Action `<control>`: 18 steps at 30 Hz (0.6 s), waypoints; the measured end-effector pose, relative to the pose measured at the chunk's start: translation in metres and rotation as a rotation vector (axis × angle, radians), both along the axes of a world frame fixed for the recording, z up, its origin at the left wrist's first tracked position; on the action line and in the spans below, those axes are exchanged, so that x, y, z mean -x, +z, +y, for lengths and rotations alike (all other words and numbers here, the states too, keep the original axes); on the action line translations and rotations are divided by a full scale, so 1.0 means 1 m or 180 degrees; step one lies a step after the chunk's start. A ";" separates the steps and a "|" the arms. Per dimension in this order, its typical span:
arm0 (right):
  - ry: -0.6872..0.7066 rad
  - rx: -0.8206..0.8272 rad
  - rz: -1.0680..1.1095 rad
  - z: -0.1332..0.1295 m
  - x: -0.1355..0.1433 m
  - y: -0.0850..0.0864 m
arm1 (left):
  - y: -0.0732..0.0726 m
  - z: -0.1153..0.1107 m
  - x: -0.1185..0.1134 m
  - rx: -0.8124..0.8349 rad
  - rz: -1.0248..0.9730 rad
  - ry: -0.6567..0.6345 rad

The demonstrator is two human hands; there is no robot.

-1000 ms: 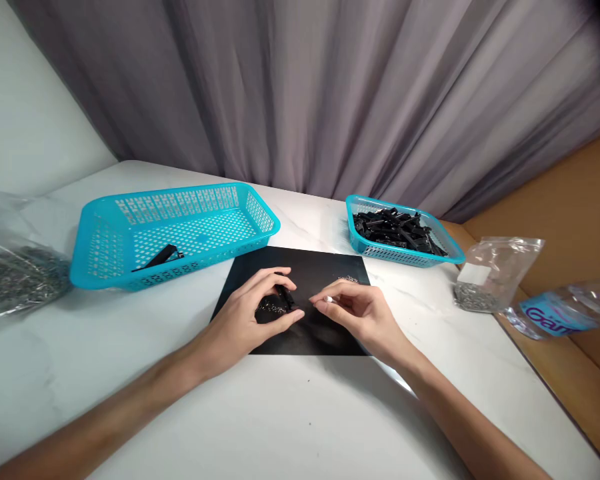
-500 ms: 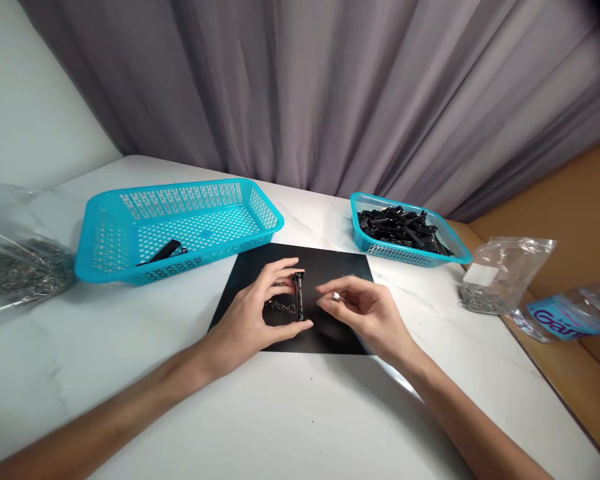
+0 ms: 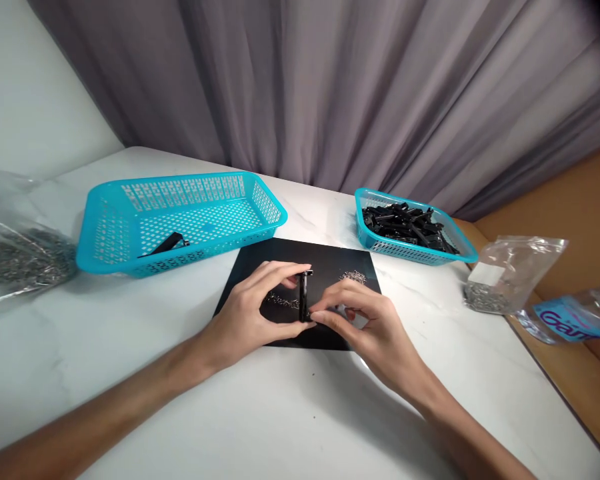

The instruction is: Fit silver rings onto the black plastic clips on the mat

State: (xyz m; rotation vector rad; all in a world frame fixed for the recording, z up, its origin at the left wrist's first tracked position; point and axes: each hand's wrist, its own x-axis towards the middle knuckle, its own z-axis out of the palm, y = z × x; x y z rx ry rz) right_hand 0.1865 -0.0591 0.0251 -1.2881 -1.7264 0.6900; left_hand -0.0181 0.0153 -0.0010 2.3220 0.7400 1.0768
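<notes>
My left hand [image 3: 253, 310] grips a narrow black plastic part [image 3: 303, 297] by its two ends, thumb below and fingers above, holding it over a black mat [image 3: 285, 337]. My right hand [image 3: 363, 313] is closed in a pinch, its fingertips against the lower end of that part. Whatever is between those fingertips is too small to make out. Small metal pieces [image 3: 283, 301] lie on the mat behind the left hand. Another little heap of metal pieces [image 3: 353, 275] sits just beyond the right hand.
A blue basket [image 3: 180, 265] at left holds a black part [image 3: 170, 243]. Another blue basket [image 3: 405, 252] at right is heaped with black parts [image 3: 410, 223]. Bags of metal pieces stand left [image 3: 25, 257] and right [image 3: 487, 297], with a plastic bottle [image 3: 570, 320] at far right.
My right hand has moved left, bringing its fingertips from a short gap away to the black part's lower end. The left hand still holds the part.
</notes>
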 end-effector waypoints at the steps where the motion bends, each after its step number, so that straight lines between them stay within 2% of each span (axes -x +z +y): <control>1: 0.0034 0.0013 -0.0068 0.000 0.001 0.001 | 0.000 0.000 0.000 -0.0039 0.0001 -0.0003; 8: 0.0315 -0.0230 -0.0588 -0.003 -0.004 0.003 | -0.001 -0.001 0.000 -0.0243 0.0042 -0.0120; 14: 0.0364 -0.0683 -0.1490 -0.009 -0.006 0.005 | -0.004 -0.002 0.002 -0.0209 0.0213 -0.0176; 18: 0.0532 -0.0630 -0.1825 -0.010 -0.007 0.010 | -0.002 -0.002 0.002 -0.0214 0.0277 -0.0195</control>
